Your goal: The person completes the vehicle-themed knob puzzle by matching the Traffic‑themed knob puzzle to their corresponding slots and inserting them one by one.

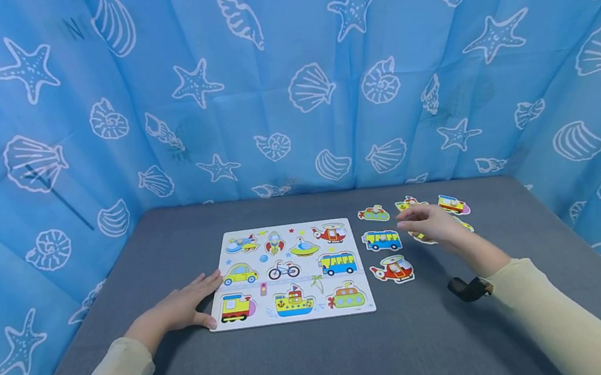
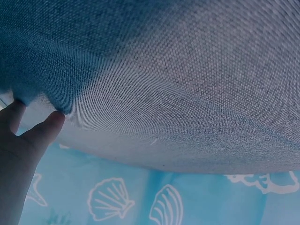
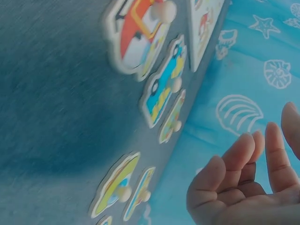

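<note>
A white puzzle board (image 1: 291, 303) with printed vehicles lies on the table. My left hand (image 1: 188, 302) rests at its left edge, fingers spread, with fingertips and thumb at the rim. In the left wrist view, fingers (image 2: 47, 131) show against the grey cloth. My right hand (image 1: 429, 222) hovers over the loose pieces right of the board, fingers loosely bent and holding nothing. Around it lie a bus piece (image 1: 381, 241), a submarine piece (image 1: 374, 214), a ship piece (image 1: 407, 202) and a train piece (image 1: 453, 204). A yellow piece (image 3: 114, 187) is partly hidden under the hand in the head view.
A helicopter piece (image 1: 393, 269) lies nearest the front of the loose group. Round knobs, such as this wooden knob (image 3: 176, 85), stand up from the pieces. Grey cloth (image 1: 310, 366) covers the table. A blue curtain (image 1: 284, 41) with shell prints hangs behind and beside it.
</note>
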Available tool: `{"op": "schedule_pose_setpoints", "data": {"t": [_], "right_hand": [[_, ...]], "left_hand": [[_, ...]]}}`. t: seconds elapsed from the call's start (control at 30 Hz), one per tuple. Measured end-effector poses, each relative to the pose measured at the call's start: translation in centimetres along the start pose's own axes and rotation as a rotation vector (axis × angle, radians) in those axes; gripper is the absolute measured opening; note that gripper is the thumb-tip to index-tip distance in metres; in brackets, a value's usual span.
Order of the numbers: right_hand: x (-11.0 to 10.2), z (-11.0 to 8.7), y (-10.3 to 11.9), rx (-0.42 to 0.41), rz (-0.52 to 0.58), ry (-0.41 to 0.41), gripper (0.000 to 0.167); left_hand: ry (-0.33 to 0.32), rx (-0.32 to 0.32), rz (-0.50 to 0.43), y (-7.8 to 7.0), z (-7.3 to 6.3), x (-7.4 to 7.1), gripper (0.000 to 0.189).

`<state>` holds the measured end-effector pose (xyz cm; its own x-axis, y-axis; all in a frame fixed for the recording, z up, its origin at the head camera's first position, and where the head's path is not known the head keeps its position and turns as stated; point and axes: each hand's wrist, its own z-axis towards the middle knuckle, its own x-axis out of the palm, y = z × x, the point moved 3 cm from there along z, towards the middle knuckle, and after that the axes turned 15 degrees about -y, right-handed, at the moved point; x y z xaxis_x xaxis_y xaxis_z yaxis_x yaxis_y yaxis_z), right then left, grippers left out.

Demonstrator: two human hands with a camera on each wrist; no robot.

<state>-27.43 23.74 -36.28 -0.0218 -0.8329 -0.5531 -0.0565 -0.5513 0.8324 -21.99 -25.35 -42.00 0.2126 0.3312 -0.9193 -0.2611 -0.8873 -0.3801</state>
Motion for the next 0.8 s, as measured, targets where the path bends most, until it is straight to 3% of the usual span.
{"op": "schedule_pose_setpoints", "data": {"t": [0.43, 0.8], "right_hand": [[-1.9, 0.3, -2.2, 0.009, -0.028, -0.044, 0.047], [-2.6, 0.8, -4.7, 0.025, -0.044, 0.001, 0.050]], "left_hand": [[-0.009, 0.007, -0.001, -0.2, -0.1, -0.2, 0.104], [-0.005, 0.002, -0.001, -0.1, -0.1, -0.1, 0.105]]}}
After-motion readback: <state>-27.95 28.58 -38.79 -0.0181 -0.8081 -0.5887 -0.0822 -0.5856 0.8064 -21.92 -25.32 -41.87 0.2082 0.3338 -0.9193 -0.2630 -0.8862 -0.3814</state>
